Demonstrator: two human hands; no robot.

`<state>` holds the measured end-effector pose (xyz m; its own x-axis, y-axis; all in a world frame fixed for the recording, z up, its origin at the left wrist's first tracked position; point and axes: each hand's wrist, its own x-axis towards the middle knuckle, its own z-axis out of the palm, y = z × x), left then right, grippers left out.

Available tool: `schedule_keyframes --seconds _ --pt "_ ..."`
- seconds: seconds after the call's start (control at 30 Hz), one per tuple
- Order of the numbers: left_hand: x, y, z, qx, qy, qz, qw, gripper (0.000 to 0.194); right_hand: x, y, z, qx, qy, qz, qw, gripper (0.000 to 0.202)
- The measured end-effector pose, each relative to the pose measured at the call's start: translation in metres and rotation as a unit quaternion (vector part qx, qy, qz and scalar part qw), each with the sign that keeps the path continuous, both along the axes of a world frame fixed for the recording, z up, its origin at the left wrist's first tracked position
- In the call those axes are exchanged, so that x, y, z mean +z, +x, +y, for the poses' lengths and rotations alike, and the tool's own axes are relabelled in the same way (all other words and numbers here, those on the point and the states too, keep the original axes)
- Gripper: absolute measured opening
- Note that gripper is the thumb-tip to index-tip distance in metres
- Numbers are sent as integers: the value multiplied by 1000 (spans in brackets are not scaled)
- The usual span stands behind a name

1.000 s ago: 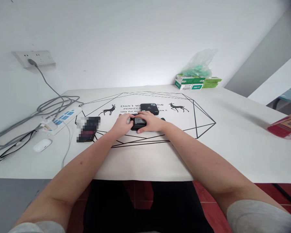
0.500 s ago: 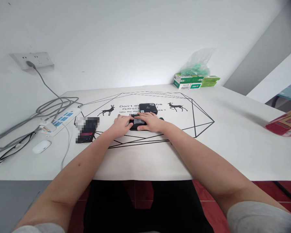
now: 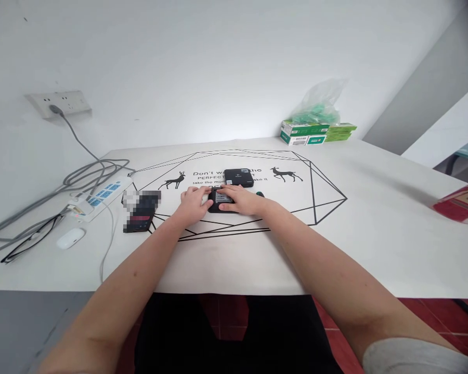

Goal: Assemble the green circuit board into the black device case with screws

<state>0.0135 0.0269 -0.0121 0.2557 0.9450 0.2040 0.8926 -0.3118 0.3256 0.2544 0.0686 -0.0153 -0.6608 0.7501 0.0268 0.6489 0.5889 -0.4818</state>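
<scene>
A black device with a pale printed label [image 3: 223, 198] lies on the white mat in the middle of the table. My left hand [image 3: 194, 203] is closed at its left edge, with the thumb and fingertips against it. From the right, my right hand [image 3: 242, 200] grips the same device, its thumb along the front and its fingers over the back, hiding that side. Just behind it lies a second black box [image 3: 238, 177], flat on the printed text. A small dark green-tipped item [image 3: 260, 194] shows beside my right wrist, mostly hidden.
On the left are a phone [image 3: 142, 213], a power strip [image 3: 105, 197] with looped cables, glasses [image 3: 33, 238] and a white case [image 3: 70, 238]. Green boxes [image 3: 306, 132] with a plastic bag stand at the back right. A red package [image 3: 462, 202] is at the right edge.
The whole view has shifted slightly. Both hands remain at the labelled device, and my left hand's fingers have moved a little at its left edge.
</scene>
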Motion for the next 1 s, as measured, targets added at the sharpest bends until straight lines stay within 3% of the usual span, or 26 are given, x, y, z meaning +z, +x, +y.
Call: schedule_keyframes --seconds 0.13,0.3,0.7,1.0 --pt "0 -12 5 63 35 37 997 27 3 5 -4 49 9 41 998 80" --pt "-5 -17 12 22 -4 101 995 25 -1 8 -10 40 4 82 996 83" --pt "-4 3 26 55 18 -27 998 28 -2 7 -10 23 -18 88 996 82" --pt "-9 18 30 17 8 -102 995 21 1 4 -7 53 11 82 995 69"
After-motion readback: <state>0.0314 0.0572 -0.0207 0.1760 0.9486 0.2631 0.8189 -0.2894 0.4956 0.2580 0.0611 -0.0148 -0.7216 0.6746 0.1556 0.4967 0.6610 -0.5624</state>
